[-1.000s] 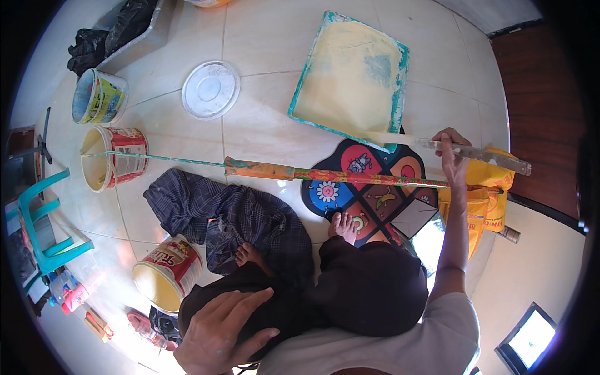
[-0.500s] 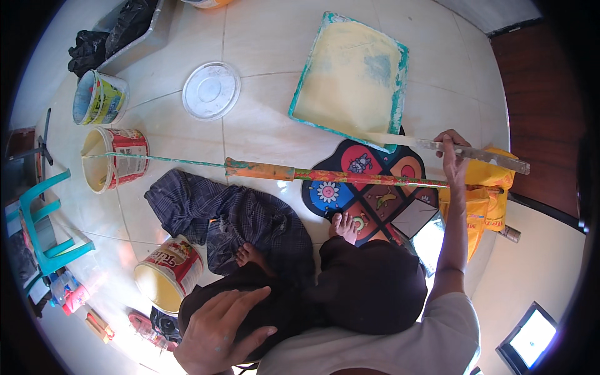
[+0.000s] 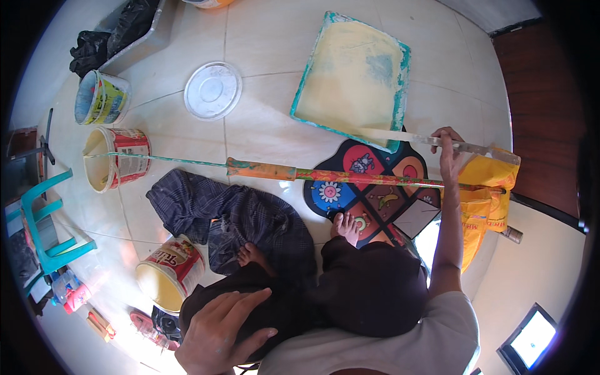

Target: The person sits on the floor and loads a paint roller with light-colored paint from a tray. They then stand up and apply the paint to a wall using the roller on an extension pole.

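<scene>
My right hand [image 3: 447,139] is closed around a long flat paint-smeared stick [image 3: 400,135]. The stick's pale left end lies in cream paint at the near edge of a teal-rimmed paint tray [image 3: 299,87]; its other end is over a yellow bag [image 3: 484,212]. On my left knee rests my left hand [image 3: 228,328], fingers spread, with nothing in it. Between my feet and the tray runs a roller pole with an orange handle [image 3: 261,169]. Its thin teal rod reaches a red-and-white paint bucket [image 3: 132,140], and my right forearm crosses above the pole's right part.
A second cream-coated bucket [image 3: 181,265] stands beside a dark checked cloth [image 3: 256,215]. Under the pole lies a colourful mat [image 3: 375,203]. A round white lid [image 3: 212,91], a yellow-labelled bucket [image 3: 103,100] and a teal plastic chair [image 3: 47,212] are to the left.
My right hand has shifted slightly left with the stick, whose right end has come in over the yellow bag. My left hand stays on the knee.
</scene>
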`<state>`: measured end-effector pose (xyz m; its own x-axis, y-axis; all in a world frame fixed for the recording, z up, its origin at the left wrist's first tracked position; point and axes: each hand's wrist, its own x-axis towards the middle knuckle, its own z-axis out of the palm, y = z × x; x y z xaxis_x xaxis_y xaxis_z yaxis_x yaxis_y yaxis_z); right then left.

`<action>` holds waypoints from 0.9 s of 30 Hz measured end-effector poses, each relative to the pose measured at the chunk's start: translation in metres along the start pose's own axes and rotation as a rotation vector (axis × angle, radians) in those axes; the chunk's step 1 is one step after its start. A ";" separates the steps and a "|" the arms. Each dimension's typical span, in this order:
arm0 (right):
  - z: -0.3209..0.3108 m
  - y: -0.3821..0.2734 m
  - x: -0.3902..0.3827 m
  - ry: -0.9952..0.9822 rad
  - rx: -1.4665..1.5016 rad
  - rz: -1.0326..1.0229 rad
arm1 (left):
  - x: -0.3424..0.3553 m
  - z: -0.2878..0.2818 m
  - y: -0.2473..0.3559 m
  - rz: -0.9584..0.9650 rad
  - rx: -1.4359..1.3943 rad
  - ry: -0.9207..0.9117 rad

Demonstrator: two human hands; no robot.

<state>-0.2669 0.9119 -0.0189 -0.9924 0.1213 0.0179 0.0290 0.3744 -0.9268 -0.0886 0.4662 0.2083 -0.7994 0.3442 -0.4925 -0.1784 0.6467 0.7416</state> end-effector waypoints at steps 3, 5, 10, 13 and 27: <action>-0.004 0.000 0.004 0.077 -0.099 -0.004 | 0.001 0.000 0.002 0.019 0.018 0.006; 0.009 0.003 0.008 0.059 -0.039 -0.056 | 0.005 0.000 0.002 0.031 0.011 -0.016; 0.054 0.015 0.010 -0.077 0.091 0.004 | 0.009 0.000 0.002 0.016 0.016 -0.028; 0.036 0.015 0.008 -0.113 0.131 0.002 | 0.005 0.000 0.000 -0.010 -0.001 -0.020; 0.058 0.008 0.018 -0.172 0.072 0.087 | 0.007 -0.003 -0.004 -0.001 -0.007 -0.008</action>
<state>-0.2914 0.8640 -0.0480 -0.9925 -0.0108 -0.1220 0.1131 0.3016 -0.9467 -0.0956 0.4639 0.2028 -0.7947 0.3485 -0.4970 -0.1838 0.6422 0.7442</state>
